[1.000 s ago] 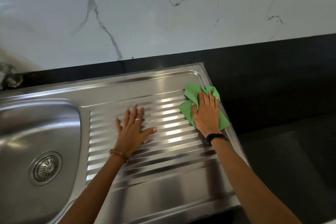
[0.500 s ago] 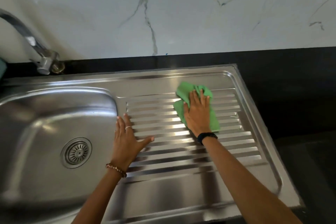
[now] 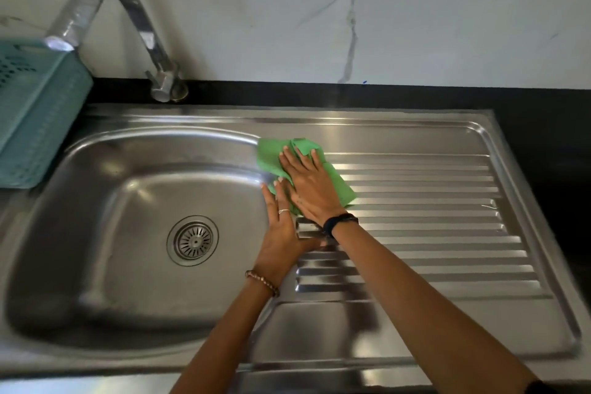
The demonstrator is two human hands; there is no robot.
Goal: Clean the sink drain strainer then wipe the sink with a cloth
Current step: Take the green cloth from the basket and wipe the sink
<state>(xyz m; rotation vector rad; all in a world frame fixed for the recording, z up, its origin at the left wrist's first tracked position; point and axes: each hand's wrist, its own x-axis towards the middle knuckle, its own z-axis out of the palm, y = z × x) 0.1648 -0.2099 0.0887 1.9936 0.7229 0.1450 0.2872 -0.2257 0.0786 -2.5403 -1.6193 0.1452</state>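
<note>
A steel sink (image 3: 96, 233) with a ribbed drainboard (image 3: 431, 217) fills the view. The round drain strainer (image 3: 193, 240) sits in the bowl's floor. A green cloth (image 3: 271, 157) lies at the drainboard's left end, by the bowl's rim. My right hand (image 3: 311, 185) presses flat on the cloth, fingers spread. My left hand (image 3: 281, 237) rests flat and open on the rim between bowl and drainboard, its fingertips touching the cloth's lower edge.
A curved steel tap (image 3: 128, 32) rises behind the bowl. A teal plastic basket (image 3: 35, 118) stands at the left edge. Black countertop (image 3: 543, 144) borders the sink at the back and right, under a white marble wall (image 3: 351, 9).
My right hand has slid the cloth leftward across the drainboard to the bowl's rim. My left hand has shifted left too. The view has panned left, revealing the tap and basket.
</note>
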